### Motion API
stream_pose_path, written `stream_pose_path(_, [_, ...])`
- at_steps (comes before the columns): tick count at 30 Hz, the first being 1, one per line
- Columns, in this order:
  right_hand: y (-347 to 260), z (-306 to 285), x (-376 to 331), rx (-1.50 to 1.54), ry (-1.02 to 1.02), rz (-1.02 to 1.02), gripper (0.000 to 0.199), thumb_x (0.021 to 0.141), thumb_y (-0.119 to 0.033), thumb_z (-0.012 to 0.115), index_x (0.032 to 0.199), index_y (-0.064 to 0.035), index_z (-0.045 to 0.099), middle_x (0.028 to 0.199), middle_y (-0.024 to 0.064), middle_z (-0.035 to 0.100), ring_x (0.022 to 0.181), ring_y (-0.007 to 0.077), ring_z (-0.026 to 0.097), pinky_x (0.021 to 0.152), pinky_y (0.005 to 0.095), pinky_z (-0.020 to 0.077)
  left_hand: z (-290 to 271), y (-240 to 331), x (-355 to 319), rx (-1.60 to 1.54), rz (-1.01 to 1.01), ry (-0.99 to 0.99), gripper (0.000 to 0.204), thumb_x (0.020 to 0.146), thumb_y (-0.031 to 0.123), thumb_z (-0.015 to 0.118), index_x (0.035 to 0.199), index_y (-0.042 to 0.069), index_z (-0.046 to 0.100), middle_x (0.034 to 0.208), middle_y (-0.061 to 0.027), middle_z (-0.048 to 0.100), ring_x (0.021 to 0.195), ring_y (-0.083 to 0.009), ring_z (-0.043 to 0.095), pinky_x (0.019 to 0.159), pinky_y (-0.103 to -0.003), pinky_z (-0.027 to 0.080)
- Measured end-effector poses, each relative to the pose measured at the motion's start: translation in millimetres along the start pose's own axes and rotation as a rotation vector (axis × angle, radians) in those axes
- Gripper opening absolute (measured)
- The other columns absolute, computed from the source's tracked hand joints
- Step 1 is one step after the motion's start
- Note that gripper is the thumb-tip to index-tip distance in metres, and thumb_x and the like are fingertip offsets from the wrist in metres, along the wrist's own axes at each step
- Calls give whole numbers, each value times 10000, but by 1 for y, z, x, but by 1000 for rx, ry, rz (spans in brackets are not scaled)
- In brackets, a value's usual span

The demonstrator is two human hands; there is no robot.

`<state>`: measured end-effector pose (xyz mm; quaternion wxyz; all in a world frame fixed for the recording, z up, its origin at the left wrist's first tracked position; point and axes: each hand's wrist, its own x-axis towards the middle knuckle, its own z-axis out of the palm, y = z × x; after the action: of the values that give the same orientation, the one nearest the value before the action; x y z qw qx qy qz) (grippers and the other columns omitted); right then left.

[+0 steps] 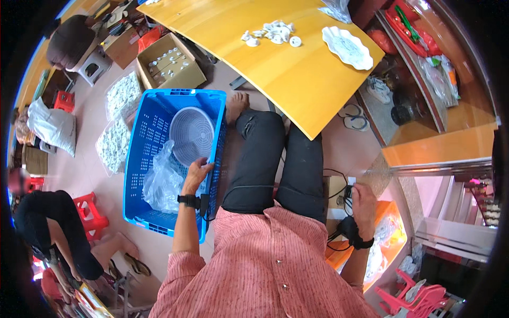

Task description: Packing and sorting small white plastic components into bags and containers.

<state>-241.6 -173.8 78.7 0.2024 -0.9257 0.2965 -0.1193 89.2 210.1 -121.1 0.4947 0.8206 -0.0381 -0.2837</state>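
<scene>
My left hand (197, 174) is closed over the near right rim of a blue plastic crate (132, 159) standing on the floor to my left. Inside the crate lie a round grey-lilac plastic basket (183, 132) and a crumpled clear plastic bag (161, 183). To the right of my thighs hangs my right hand (363, 204), its fingers loosely stretched and nothing visible in them. It is beside a small black device (348, 200) with cables, above a piece of cardboard (335, 191). Both wrists wear black straps.
A yellow table (286, 79) stands ahead with small white pieces (277, 33) and a scalloped white plate (347, 47). Cardboard box (177, 74) and bags of white pieces (114, 146) lie beyond the crate. An orange container (389, 233) is at right; another person (58, 233) sits at left.
</scene>
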Motion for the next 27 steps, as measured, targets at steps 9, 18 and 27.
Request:
stream_pose_path(9, [-8,14,-10,-22,-74,-11,157,874,-75,568,967,34,635,923,219,634,875,385,603,795,419,477,8,7,60,-328,-169,-151,621,942,541,483,1359,81,513,1271,-84,559,1139,-242,503,962,-424,406])
stream_pose_path(18, [-6,34,-2,-114,-242,-17,167,877,-82,546,985,29,611,942,228,607,875,399,595,787,446,475,-22,-15,84,-53,-348,-425,843,838,771,380,1389,140,467,1395,-136,486,1267,-322,458,972,-471,409])
stream_pose_path(27, [-11,44,6,-76,-273,-11,172,842,-65,603,979,35,632,926,232,633,865,397,605,772,424,479,-13,-78,67,-188,-483,-486,767,870,662,499,1369,80,473,1310,-161,549,979,-332,634,761,-466,507])
